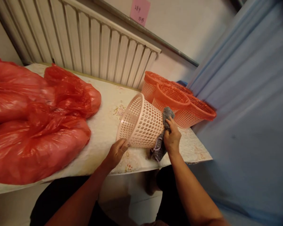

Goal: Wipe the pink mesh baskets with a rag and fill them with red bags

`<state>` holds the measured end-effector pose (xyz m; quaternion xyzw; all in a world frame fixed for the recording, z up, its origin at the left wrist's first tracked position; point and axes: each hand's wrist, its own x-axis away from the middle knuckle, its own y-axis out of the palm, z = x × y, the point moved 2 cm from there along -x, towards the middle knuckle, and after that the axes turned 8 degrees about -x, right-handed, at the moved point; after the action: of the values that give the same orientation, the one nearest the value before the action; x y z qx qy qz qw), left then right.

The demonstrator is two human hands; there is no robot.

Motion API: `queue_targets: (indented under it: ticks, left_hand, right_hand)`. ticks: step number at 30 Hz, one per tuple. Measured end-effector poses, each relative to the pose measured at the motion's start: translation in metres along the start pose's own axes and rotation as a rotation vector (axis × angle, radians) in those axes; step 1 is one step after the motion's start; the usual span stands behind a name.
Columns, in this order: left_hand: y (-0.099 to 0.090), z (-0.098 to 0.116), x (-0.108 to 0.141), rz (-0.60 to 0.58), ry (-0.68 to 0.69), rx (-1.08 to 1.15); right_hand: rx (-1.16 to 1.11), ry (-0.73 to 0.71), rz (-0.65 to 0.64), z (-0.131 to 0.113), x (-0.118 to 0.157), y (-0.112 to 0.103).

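A pale pink plastic wastebasket [147,124] with a lattice of holes lies tipped on its side over the table, its mouth facing left. My left hand [118,152] is closed on the lower edge of its rim. Against the basket's base, my right hand [172,135] presses a grey cloth [159,149], its fingers wrapped over the fabric. The cloth hangs down past the base toward the tabletop. Just behind the cloth stand several similar baskets lined with red bags, the nearest lined basket [171,97] being close to my right fingers.
Large stuffed red plastic bags [37,125] cover the left of the table [106,125], which has a flowered cover. A white radiator [103,47] runs along the wall behind. A blue curtain [245,110] hangs at the right. A pink note [140,12] is on the wall.
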<state>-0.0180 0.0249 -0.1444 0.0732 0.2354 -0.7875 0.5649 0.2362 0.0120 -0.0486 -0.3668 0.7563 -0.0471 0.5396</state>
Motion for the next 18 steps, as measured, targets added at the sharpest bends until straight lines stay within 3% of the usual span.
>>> queue_targets:
  ticks: [4, 8, 12, 18]
  left_hand:
    - [0.001, 0.0, 0.001, -0.01, 0.001, 0.002]
    - [0.001, -0.002, 0.002, -0.01, 0.01, -0.001]
    - [0.003, -0.003, 0.002, -0.013, 0.011, -0.005]
    - [0.003, -0.004, 0.001, -0.034, 0.002, -0.017]
  right_hand:
    - [0.062, 0.197, 0.117, 0.043, 0.013, -0.022]
    - [0.06, 0.37, 0.205, 0.053, 0.021, -0.031]
    - [-0.003, 0.326, 0.21, 0.024, 0.007, -0.021]
    - [-0.265, 0.14, 0.016, -0.061, -0.025, 0.008]
